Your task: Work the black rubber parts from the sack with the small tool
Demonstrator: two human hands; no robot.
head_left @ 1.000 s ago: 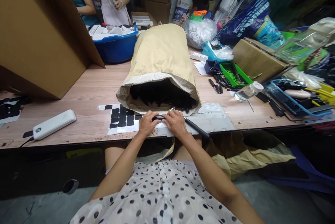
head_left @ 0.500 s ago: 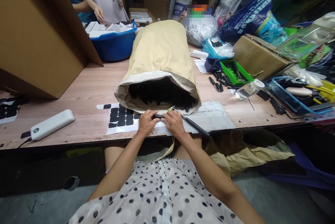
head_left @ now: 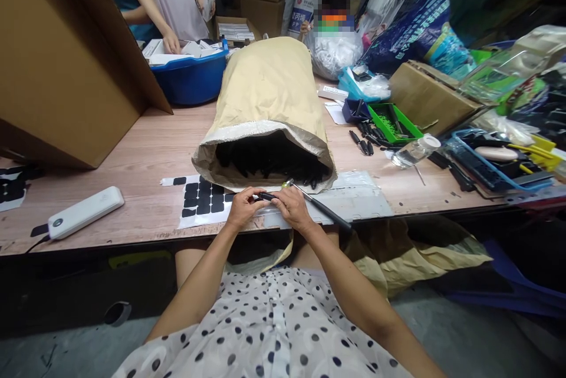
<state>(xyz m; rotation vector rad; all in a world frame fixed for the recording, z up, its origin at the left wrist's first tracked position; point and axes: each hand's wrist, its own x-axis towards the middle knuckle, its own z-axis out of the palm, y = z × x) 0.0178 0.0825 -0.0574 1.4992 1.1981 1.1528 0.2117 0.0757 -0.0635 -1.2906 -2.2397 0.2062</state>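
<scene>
In the head view, both my hands are closed on one short black rod-shaped piece (head_left: 266, 196), held level just before the sack's mouth. My left hand (head_left: 243, 207) pinches its left end. Fingers of my right hand (head_left: 292, 206) grip the other end. A tool with a black handle (head_left: 329, 211) and thin metal shaft slants past my right hand; whether that hand also holds it, I cannot tell. The paper sack (head_left: 269, 83) lies on its side, its open mouth facing me, with dark pieces (head_left: 269, 157) inside. A sheet of black rounded stickers (head_left: 203, 198) lies left of my hands.
A white power bank (head_left: 86, 213) lies at left, below a large cardboard box (head_left: 66, 59). Behind is a blue basin (head_left: 190, 78) of white boxes, with a co-worker's hand (head_left: 171, 43) in it. On the right are a green tray (head_left: 393, 124), a clear jar (head_left: 415, 151) and a blue basket (head_left: 495, 160).
The black piece is turned slightly, and my left fingers have shifted along it. A co-worker's hand has lowered into the basin. The whole view has shifted a little.
</scene>
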